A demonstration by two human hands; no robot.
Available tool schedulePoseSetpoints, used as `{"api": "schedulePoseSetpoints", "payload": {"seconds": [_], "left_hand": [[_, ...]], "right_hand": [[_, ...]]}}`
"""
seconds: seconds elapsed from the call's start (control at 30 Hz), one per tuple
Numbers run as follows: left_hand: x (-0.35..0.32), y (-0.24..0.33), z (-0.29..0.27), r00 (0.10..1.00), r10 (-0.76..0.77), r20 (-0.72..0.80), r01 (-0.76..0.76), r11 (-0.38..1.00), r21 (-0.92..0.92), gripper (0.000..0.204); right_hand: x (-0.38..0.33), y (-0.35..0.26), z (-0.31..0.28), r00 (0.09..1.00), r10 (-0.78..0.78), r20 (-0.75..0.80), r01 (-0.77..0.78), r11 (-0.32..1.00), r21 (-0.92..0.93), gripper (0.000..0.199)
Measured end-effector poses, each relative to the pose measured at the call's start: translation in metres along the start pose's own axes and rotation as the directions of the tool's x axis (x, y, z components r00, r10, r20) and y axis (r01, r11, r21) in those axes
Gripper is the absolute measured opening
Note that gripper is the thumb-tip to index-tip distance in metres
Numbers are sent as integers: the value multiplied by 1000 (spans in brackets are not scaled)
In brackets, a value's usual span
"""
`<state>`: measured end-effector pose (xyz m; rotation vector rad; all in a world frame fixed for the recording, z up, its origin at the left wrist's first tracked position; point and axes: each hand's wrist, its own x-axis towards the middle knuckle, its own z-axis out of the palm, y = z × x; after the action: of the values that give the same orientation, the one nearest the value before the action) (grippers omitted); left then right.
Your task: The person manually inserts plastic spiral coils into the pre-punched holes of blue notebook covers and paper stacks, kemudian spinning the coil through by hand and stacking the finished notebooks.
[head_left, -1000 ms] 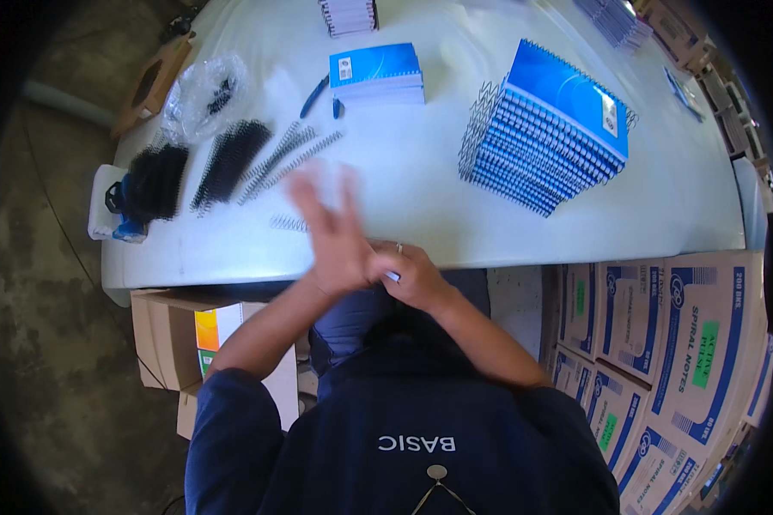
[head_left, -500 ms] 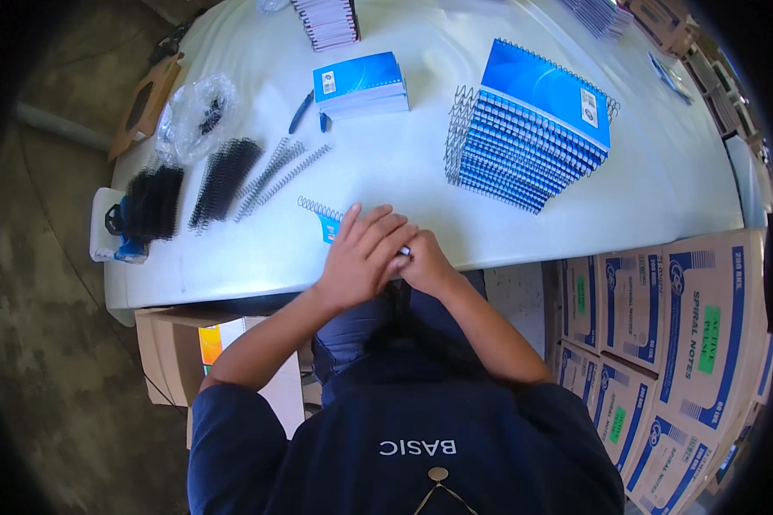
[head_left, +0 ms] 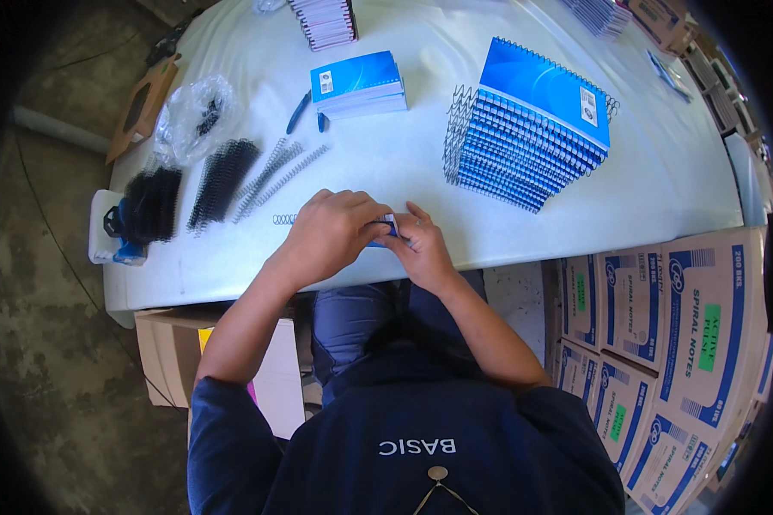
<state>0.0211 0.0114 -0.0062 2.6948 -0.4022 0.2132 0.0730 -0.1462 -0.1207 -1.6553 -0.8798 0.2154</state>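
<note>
At the near edge of the table, a small blue-covered notebook (head_left: 392, 226) is held between both hands, mostly hidden by the fingers. My left hand (head_left: 335, 230) is closed over it from above. On its right end, my right hand (head_left: 422, 251) pinches with thumb and fingers, one finger raised. A wire spiral coil (head_left: 283, 220) sticks out to the left from under my left hand; how far it is threaded cannot be seen. Beyond the hands lie loose spiral coils (head_left: 282, 176) and a pair of blue-handled pliers (head_left: 299, 112), next to a stack of blue-covered pads (head_left: 356, 77).
A tall stack of spiral-bound blue notebooks (head_left: 532, 129) stands at the right. Bundles of black coils (head_left: 223, 184) and a clear plastic bag (head_left: 199, 116) lie at the left. Cardboard cartons (head_left: 696, 343) are piled by the table's right side; an open box (head_left: 167, 356) is below left.
My left hand has moved slightly left and turned, its flat fingers now curled round the notebook. The right fingers have opened out and hold its end. The protruding coil has shifted left and down.
</note>
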Motion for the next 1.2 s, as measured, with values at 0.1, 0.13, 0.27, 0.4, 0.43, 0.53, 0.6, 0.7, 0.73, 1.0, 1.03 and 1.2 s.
{"api": "schedulePoseSetpoints", "payload": {"seconds": [0.1,0.13,0.27,0.4,0.43,0.53,0.6,0.7,0.73,1.0,1.03,1.2], "left_hand": [[2,2,-4,992,-88,91,94,993,-67,18],[3,4,-4,986,-150,78,157,984,-84,18],[7,22,-3,973,-220,-71,214,973,-86,19],[3,12,-13,994,-86,68,86,996,10,28],[4,13,-13,990,-120,80,121,993,-5,27],[8,19,-14,982,-177,71,181,983,-41,23],[6,20,-9,987,-158,9,158,986,-58,19],[4,17,-8,990,-121,71,123,992,-28,14],[3,17,-7,993,-114,40,115,993,-33,14],[11,33,-9,983,-180,-32,182,978,100,19],[13,38,-10,988,-133,-79,140,985,97,20],[44,63,-69,970,116,-215,-91,988,125,25]], "right_hand": [[-3,-1,2,998,-49,-32,46,996,-71,15],[-4,1,2,998,-53,-36,50,996,-79,15],[-7,6,2,996,-74,-50,68,992,-103,17],[-2,-6,2,995,-64,-76,60,997,-52,16],[-3,-4,1,995,-70,-70,66,996,-65,16],[-7,5,2,993,-95,-73,87,991,-98,17],[-7,7,3,988,-118,-104,107,988,-110,18],[-6,4,3,994,-75,-84,71,996,-60,20],[-5,3,2,995,-71,-77,67,996,-50,19],[-8,-6,-5,992,-92,-87,90,996,-28,22],[-9,-11,-10,991,-88,-98,85,996,-35,22],[-2,-76,-98,928,-317,-198,267,933,-241,29]]}}
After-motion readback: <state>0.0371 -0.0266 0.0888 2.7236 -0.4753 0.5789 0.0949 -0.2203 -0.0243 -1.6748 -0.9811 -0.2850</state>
